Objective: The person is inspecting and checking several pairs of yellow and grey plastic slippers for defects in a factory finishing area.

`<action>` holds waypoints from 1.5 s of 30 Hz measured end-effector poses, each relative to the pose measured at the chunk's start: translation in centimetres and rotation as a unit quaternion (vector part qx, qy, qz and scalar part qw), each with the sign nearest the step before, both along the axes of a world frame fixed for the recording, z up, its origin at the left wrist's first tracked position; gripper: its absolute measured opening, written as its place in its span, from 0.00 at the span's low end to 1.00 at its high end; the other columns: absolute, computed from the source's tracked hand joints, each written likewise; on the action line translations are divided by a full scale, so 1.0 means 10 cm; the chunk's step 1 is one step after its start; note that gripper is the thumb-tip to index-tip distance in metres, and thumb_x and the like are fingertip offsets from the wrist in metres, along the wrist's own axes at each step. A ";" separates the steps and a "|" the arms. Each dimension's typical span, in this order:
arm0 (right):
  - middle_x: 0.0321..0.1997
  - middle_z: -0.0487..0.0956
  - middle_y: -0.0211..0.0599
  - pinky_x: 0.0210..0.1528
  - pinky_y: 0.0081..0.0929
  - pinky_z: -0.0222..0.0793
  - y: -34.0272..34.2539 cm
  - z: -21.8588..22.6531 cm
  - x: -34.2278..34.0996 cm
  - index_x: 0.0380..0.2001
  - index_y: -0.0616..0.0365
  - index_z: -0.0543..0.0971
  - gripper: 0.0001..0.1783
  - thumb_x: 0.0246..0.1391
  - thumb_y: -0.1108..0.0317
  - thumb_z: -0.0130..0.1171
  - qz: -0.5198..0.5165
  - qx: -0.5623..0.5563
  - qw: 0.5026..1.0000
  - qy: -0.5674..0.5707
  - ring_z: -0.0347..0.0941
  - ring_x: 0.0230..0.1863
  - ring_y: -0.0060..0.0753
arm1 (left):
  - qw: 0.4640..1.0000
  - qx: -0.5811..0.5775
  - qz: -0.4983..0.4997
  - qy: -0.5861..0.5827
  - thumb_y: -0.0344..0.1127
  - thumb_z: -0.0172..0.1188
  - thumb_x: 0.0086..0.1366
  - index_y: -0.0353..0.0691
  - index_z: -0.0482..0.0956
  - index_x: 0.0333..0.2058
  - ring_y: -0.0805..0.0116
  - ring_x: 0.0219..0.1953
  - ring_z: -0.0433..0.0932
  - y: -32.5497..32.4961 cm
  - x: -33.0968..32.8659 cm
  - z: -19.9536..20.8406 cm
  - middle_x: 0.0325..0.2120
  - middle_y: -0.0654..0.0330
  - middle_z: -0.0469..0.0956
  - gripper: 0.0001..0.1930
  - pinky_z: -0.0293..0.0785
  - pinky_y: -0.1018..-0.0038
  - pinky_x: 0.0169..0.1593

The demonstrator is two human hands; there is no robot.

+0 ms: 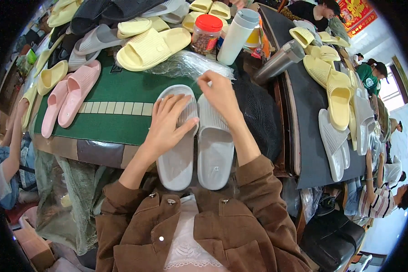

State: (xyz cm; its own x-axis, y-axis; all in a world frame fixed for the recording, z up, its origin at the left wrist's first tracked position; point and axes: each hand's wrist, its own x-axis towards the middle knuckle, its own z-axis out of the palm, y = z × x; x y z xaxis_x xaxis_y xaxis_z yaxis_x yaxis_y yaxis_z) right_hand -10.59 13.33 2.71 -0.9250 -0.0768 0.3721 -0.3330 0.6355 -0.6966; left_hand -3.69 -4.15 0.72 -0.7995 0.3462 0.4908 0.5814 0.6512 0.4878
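A pair of grey slide slippers lies side by side close in front of me, toes pointing away. My left hand [167,119] rests on the strap of the left grey slipper [177,163], its fingers spread. Over the toe of the right grey slipper [215,158], my right hand [220,96] has its fingers curled in a pinch; what they hold, if anything, is too small to make out. Clear plastic film [186,63] lies crumpled just beyond both hands. Left of my left hand, a row of pale square pieces [115,108] runs across the green mat [95,129].
Two pink slippers [79,95] lie at the mat's left. Yellow slippers [154,47], a red-lidded jar [206,34], a white bottle [238,36] and a steel tumbler [279,62] stand beyond. More slippers cover the dark table [308,156] at right. People work on both sides.
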 end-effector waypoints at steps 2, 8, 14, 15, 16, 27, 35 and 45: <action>0.28 0.80 0.45 0.33 0.29 0.70 0.01 0.13 0.11 0.30 0.64 0.78 0.09 0.50 0.68 0.58 -0.006 -0.021 1.000 0.016 0.76 0.27 0.36 | 0.996 0.036 -0.019 -0.075 0.47 0.58 0.60 0.36 0.74 0.49 0.53 0.54 0.68 0.03 -0.07 0.14 0.50 0.50 0.71 0.24 0.56 0.58 0.60; 0.27 0.78 0.41 0.35 0.25 0.70 -0.02 -0.13 0.31 0.32 0.65 0.76 0.07 0.54 0.71 0.56 -0.028 -0.210 0.976 -0.044 0.74 0.29 0.28 | 0.989 0.112 -0.050 -0.080 0.36 0.57 0.60 0.31 0.74 0.41 0.53 0.41 0.78 0.12 -0.62 0.23 0.36 0.48 0.79 0.15 0.72 0.67 0.46; 0.32 0.77 0.33 0.42 0.21 0.68 0.08 -0.22 0.29 0.35 0.64 0.76 0.06 0.55 0.72 0.55 -0.013 -0.337 0.939 -0.070 0.71 0.35 0.21 | 0.950 0.195 -0.119 -0.214 0.31 0.56 0.60 0.30 0.75 0.34 0.66 0.32 0.80 0.31 -0.84 0.17 0.30 0.52 0.80 0.08 0.74 0.72 0.39; 0.31 0.76 0.32 0.41 0.21 0.68 0.07 -0.23 0.27 0.34 0.64 0.76 0.06 0.56 0.72 0.55 -0.014 -0.362 0.928 -0.089 0.70 0.35 0.21 | 0.951 0.211 -0.110 -0.198 0.31 0.56 0.61 0.31 0.75 0.34 0.68 0.31 0.78 0.35 -0.84 0.14 0.29 0.54 0.80 0.08 0.73 0.73 0.38; 0.31 0.76 0.32 0.41 0.21 0.68 0.06 -0.23 0.27 0.34 0.64 0.76 0.06 0.56 0.72 0.55 -0.013 -0.363 0.927 -0.089 0.70 0.35 0.21 | 0.951 0.227 -0.101 -0.182 0.31 0.56 0.61 0.31 0.75 0.34 0.71 0.29 0.77 0.37 -0.84 0.09 0.28 0.55 0.79 0.08 0.73 0.74 0.37; 0.34 0.74 0.28 0.38 0.17 0.64 0.12 -0.26 0.28 0.35 0.61 0.75 0.06 0.56 0.70 0.55 -0.028 -0.405 0.910 -0.085 0.67 0.35 0.18 | 0.931 0.284 -0.113 -0.197 0.31 0.57 0.62 0.31 0.76 0.35 0.74 0.29 0.75 0.45 -0.75 -0.05 0.27 0.59 0.78 0.08 0.71 0.76 0.36; 0.34 0.74 0.29 0.39 0.18 0.64 0.13 -0.30 0.26 0.36 0.62 0.75 0.07 0.56 0.70 0.55 -0.020 -0.407 0.907 -0.104 0.67 0.36 0.19 | 0.948 0.284 -0.069 -0.124 0.30 0.57 0.62 0.32 0.77 0.35 0.76 0.32 0.73 0.44 -0.72 -0.07 0.30 0.61 0.78 0.07 0.70 0.78 0.38; 0.32 0.73 0.24 0.34 0.15 0.56 0.12 -0.30 0.24 0.40 0.61 0.77 0.09 0.56 0.71 0.56 0.003 -0.397 0.915 -0.076 0.61 0.30 0.13 | 0.950 0.299 -0.070 -0.053 0.26 0.60 0.57 0.33 0.77 0.33 0.68 0.29 0.75 0.50 -0.69 -0.06 0.28 0.57 0.74 0.05 0.73 0.74 0.37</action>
